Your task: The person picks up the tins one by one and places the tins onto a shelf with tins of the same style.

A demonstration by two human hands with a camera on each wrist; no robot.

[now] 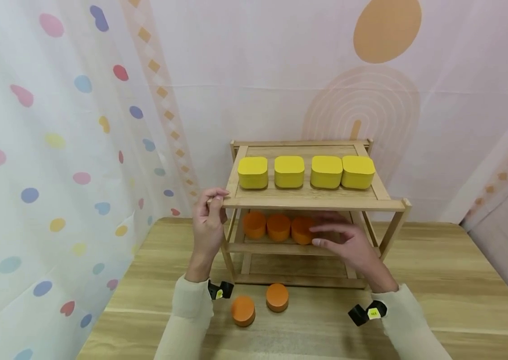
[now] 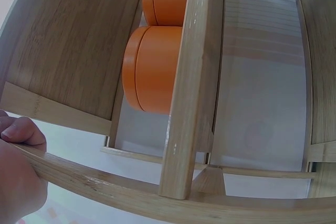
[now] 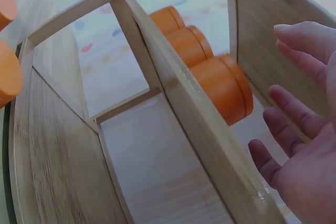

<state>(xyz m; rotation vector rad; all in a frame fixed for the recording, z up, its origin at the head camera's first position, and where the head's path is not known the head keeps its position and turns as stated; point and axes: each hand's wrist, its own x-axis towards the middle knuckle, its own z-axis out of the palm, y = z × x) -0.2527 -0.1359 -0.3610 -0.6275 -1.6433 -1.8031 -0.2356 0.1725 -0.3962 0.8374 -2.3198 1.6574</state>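
A wooden three-tier shelf rack stands on the table. My left hand grips its front left top corner, thumb and fingers round the wooden bar. Three orange round boxes sit in a row on the middle shelf: a left one, a middle one and a right one. Beside the right box is my right hand, reaching in at the middle shelf. In the right wrist view its fingers are spread and apart from the nearest orange box, holding nothing.
Several yellow rounded-square boxes line the top shelf. On the table before the rack lie two more orange round boxes, one nearer and one by the bottom shelf. A patterned curtain hangs behind.
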